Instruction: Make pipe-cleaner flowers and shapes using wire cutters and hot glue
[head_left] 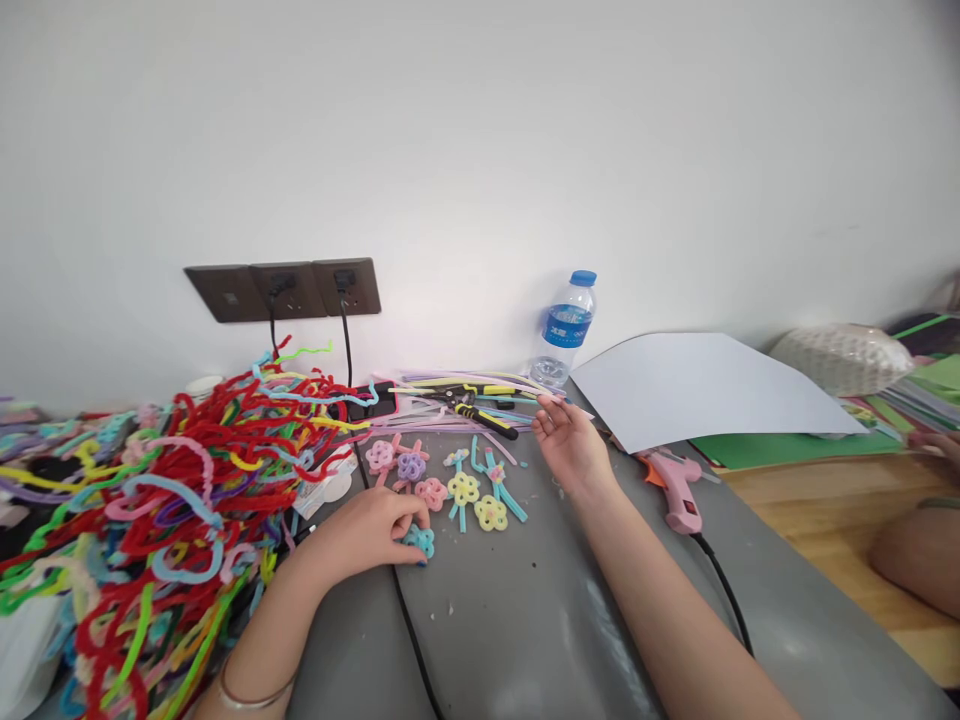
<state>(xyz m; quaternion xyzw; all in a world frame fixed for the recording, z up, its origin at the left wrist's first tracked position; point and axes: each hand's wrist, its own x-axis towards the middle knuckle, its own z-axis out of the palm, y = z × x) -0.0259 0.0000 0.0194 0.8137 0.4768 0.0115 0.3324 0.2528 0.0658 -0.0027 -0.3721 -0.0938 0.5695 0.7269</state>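
Note:
My left hand [371,531] rests on the grey surface [525,620], fingers curled and pinched on a small blue pipe-cleaner flower [420,541]. Just beyond lie several more pastel flowers, pink [380,456], purple [411,466] and yellow [463,489]. My right hand [568,441] reaches forward with fingers spread and holds nothing; its fingertips are near a bundle of straight pipe cleaners [457,385] and black-and-yellow pliers [480,411].
A big tangle of coloured pipe cleaners [150,500] fills the left. A water bottle [566,330] stands by the wall under wall sockets [285,288]. A pink glue gun [677,485], white sheet [697,385] and green paper [787,448] lie right. Another person's limb [919,550] shows far right.

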